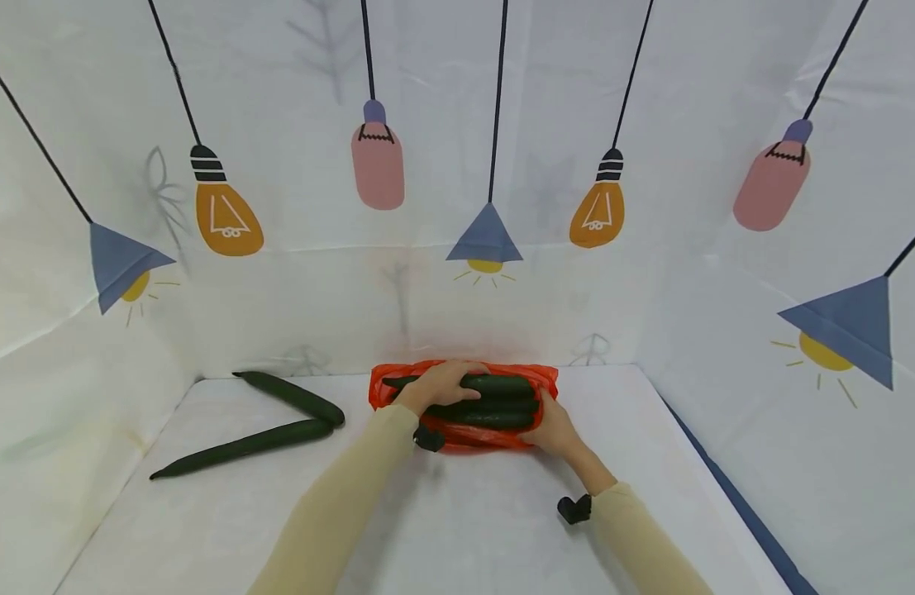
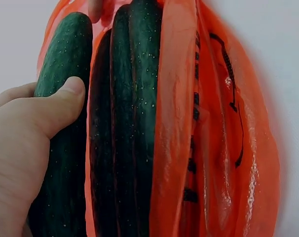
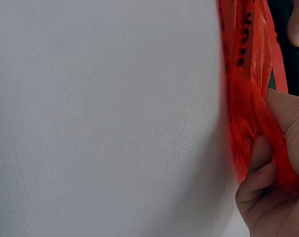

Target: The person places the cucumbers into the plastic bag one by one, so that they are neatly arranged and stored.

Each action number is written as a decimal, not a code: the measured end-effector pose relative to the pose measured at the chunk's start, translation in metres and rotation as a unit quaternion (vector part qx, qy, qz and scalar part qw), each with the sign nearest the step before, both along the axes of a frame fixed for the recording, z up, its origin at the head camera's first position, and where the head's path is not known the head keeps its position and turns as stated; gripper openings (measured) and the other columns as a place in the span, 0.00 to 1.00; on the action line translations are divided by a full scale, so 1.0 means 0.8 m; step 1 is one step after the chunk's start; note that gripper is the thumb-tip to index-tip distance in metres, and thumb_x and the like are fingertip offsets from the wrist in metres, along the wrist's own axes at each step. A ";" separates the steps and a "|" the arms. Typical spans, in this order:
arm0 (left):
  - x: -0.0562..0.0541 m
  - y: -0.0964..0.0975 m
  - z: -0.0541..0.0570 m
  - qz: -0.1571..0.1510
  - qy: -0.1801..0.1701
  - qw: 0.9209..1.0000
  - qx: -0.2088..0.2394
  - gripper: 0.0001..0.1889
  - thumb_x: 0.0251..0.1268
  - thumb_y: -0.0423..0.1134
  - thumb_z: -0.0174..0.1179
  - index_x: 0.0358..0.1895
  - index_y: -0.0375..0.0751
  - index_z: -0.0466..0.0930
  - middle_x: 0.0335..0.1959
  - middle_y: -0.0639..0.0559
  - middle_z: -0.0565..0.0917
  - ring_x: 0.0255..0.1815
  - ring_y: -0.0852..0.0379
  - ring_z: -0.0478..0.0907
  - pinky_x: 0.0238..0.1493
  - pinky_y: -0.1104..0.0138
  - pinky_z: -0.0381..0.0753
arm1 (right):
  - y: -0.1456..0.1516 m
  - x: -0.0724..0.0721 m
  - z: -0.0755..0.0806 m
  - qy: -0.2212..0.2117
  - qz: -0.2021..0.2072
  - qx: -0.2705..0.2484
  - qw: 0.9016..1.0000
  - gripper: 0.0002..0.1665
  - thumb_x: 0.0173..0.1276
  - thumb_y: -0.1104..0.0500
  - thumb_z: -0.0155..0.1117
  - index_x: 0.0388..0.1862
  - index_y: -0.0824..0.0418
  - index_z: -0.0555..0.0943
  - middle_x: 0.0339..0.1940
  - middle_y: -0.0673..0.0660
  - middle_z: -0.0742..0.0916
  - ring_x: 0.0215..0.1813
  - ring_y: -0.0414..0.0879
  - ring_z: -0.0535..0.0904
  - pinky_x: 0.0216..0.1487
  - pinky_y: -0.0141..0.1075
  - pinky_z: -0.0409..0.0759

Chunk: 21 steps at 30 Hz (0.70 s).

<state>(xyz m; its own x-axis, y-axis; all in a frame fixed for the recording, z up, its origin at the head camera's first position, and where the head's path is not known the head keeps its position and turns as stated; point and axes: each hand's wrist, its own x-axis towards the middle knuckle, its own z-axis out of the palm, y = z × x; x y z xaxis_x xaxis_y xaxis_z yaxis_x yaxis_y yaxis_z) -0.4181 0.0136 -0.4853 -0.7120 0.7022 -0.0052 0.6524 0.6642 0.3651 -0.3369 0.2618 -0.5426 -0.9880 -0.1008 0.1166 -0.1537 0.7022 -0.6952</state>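
My left hand [image 1: 444, 385] grips a dark green cucumber [image 2: 65, 54], with the thumb laid along its near side. That cucumber lies along the far side of an orange-red plastic bag [image 1: 464, 438], whose mouth is spread wide. Several more cucumbers [image 2: 144, 79] lie side by side in the bag, partly covered by its near flap. At the bag's right end my right hand [image 1: 557, 426] holds the bunched plastic [image 3: 255, 108] in curled fingers. Black print shows on the film in both wrist views. The left hand's other fingers are hidden behind the cucumber.
Two loose cucumbers, one farther back [image 1: 293, 397] and one nearer [image 1: 241, 450], lie at the left of the white table [image 1: 487, 529], their right ends meeting in a V. White sheeting [image 1: 442, 306] printed with hanging lamps encloses the back and sides.
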 end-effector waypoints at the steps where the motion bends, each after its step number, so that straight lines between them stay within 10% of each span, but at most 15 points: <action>1: 0.000 0.001 -0.002 0.003 -0.002 1.000 -0.004 0.26 0.68 0.49 0.61 0.69 0.57 0.69 0.68 0.58 0.69 0.67 0.55 0.66 0.67 0.58 0.63 | 0.000 0.000 -0.001 -0.001 0.002 -0.003 1.000 0.54 0.46 0.62 0.81 0.69 0.68 0.60 0.59 0.64 0.77 0.60 0.59 0.72 0.61 0.56 0.70; 21: -0.008 0.014 -0.014 0.003 -0.011 1.000 -0.001 0.26 0.67 0.51 0.61 0.67 0.58 0.69 0.63 0.55 0.72 0.64 0.55 0.67 0.65 0.57 0.65 | -0.001 -0.003 -0.002 0.012 0.009 -0.015 1.000 0.52 0.48 0.65 0.80 0.69 0.67 0.61 0.60 0.63 0.77 0.61 0.59 0.72 0.62 0.55 0.69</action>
<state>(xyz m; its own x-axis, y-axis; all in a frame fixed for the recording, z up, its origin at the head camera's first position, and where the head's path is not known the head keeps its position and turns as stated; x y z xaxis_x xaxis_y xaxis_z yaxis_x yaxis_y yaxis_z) -0.4244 0.0251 -0.4968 -0.7159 0.6978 -0.0215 0.6405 0.6688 0.3775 -0.3391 0.2612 -0.5440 -0.9831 -0.1137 0.1433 -0.1822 0.6779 -0.7122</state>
